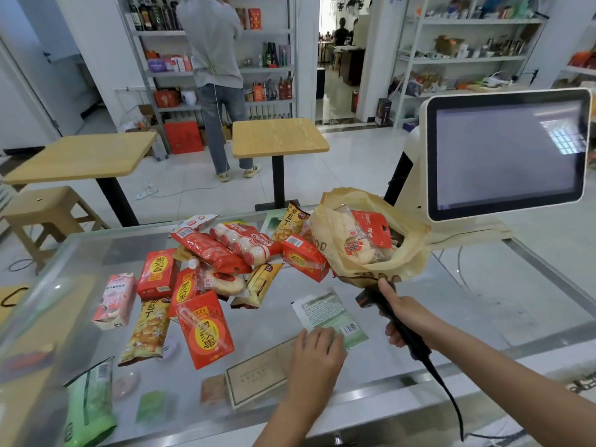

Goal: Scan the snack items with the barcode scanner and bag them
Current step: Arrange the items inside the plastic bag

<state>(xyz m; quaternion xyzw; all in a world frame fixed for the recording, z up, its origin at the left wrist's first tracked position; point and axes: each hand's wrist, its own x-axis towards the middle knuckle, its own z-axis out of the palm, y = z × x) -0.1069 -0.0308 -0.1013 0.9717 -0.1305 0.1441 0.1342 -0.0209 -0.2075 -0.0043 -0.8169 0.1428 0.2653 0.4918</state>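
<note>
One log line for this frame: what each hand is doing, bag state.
left hand: flat on green packet | right hand: holds scanner | bag: open, snacks inside | pile of snacks unbagged

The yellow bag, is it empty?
No, the yellow bag already holds snack packets, including a red packet showing at its open mouth.

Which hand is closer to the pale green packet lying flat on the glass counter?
The left hand. It rests on the lower edge of the pale green packet. The right hand is off to the packet's right, wrapped around the barcode scanner, not touching the packet.
</note>
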